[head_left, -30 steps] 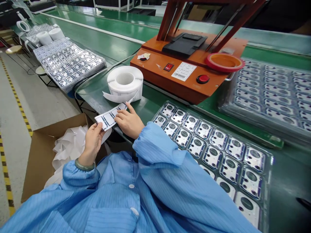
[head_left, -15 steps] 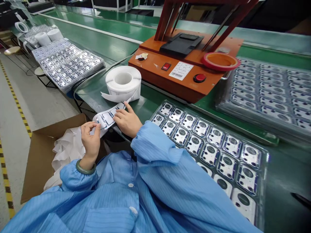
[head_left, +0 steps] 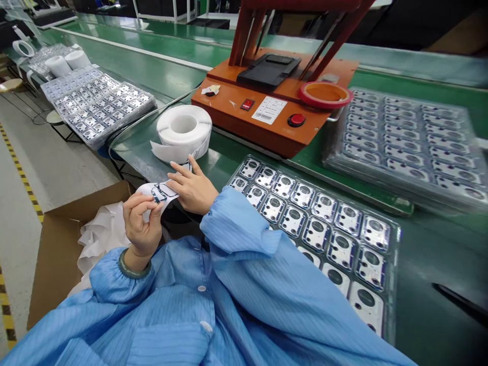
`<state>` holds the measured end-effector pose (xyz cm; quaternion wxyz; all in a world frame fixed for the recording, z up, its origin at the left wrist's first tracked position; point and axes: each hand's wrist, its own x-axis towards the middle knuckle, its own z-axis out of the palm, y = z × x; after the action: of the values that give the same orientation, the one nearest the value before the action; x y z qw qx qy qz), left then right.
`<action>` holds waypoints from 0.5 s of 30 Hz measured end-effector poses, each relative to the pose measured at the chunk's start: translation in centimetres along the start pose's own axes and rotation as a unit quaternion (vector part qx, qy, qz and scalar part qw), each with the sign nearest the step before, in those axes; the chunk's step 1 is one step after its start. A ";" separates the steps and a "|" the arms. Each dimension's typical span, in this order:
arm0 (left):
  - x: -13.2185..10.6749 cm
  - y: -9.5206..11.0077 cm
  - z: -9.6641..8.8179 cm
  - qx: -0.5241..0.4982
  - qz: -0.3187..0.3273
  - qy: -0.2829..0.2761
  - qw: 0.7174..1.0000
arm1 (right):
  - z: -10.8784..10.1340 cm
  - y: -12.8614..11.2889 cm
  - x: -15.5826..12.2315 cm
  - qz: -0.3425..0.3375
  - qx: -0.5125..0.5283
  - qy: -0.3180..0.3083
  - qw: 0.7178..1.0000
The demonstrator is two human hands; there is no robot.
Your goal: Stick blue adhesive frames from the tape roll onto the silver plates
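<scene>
My left hand [head_left: 143, 223] is closed in a pinch at the near end of a white strip of stickers [head_left: 168, 189]. Dark frame-shaped outlines are printed or cut on it, and one appears bent beside my fingertips. Whether the pinch takes in the backing or only one sticker, I cannot tell. My right hand [head_left: 196, 192] lies over the strip with its fingers stretched out and apart. Behind it stands the white roll [head_left: 204, 134] that the strip comes from. Right of my sleeve is a clear tray [head_left: 394, 254] of silvery plates with round holes [head_left: 341, 249].
An orange press [head_left: 232, 119] stands behind, bearing a red tape ring [head_left: 326, 95]. Stacked trays lie at right [head_left: 404, 137] and left [head_left: 102, 104]. A cardboard box [head_left: 51, 264] with crumpled white backing [head_left: 102, 229] sits at my left. A dark pointed object [head_left: 457, 300] lies right.
My right hand has spread its fingers further over the strip. My left fingers have curled more at the strip's end, where the sticker outline now looks bent. The view has shifted slightly right.
</scene>
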<state>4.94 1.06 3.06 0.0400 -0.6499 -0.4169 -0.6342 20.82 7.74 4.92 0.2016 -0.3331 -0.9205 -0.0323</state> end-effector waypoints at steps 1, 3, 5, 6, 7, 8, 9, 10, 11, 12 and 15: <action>0.1 0.3 0.2 -0.015 0.001 0.004 1.000 | -0.2 -0.1 -0.2 0.005 -0.001 -0.001 1.000; 0.3 0.9 0.6 -0.044 0.019 0.014 0.999 | -0.3 -0.3 -0.5 0.018 -0.006 -0.017 1.000; 0.6 1.6 0.9 -0.068 0.039 0.035 0.996 | -0.3 -0.5 -0.7 0.032 -0.010 -0.039 0.999; 0.8 1.9 1.0 -0.079 0.041 0.046 0.995 | -0.3 -0.6 -0.7 0.037 -0.011 -0.046 0.998; 1.0 2.3 1.1 -0.091 0.031 0.051 0.994 | -0.4 -0.7 -0.8 0.039 -0.011 -0.046 0.998; 1.3 2.7 1.2 -0.104 0.004 0.048 0.993 | -0.6 -0.8 -0.9 0.039 -0.009 -0.041 0.998; 1.6 3.1 1.2 -0.123 -0.039 0.037 0.991 | -0.9 -0.8 -1.1 0.038 -0.005 -0.031 0.999; 1.9 3.5 1.3 -0.148 -0.095 0.023 0.984 | -1.4 -0.8 -1.4 0.038 0.002 -0.017 0.999; 2.2 3.9 1.4 -0.181 -0.161 0.004 0.970 | -2.0 -0.7 -1.9 0.044 0.012 0.001 0.999; 2.5 4.2 1.6 -0.219 -0.231 -0.016 0.948 | -2.8 -0.6 -2.5 0.060 0.029 0.024 0.997; 2.9 5.2 2.4 -0.333 -0.406 -0.071 0.848 | -5.4 -0.1 -5.2 0.178 0.120 0.122 0.969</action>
<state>9.50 0.55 7.55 -0.4694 -0.4404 -0.4087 -0.6471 26.26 3.51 7.84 0.3535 -0.4588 -0.8117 0.0748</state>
